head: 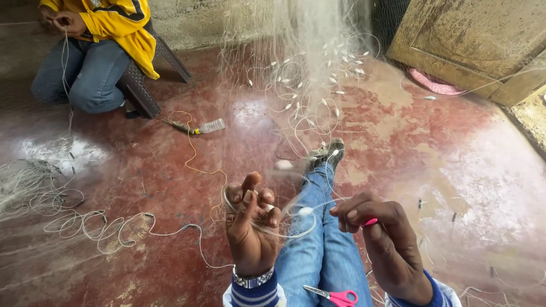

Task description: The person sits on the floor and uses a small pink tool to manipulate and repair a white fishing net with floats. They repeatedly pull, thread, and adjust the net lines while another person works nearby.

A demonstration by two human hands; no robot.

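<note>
While left fingers (250, 196) loop the line (284, 232), right fingers (355, 215) seemingly pinch it

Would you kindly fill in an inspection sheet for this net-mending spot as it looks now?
Surface: red floor, worn and patchy.
Job's things: fishing net with white floats hangs ahead; its line runs to both hands.
Clutter: plastic bottle, pink-handled scissors on the lap.
Hands: left hand has line looped round its fingers; right hand pinches a small pink tool.
Cables: white cord and orange string on the floor.
Surroundings: seated person in yellow jacket, wooden door.
</note>
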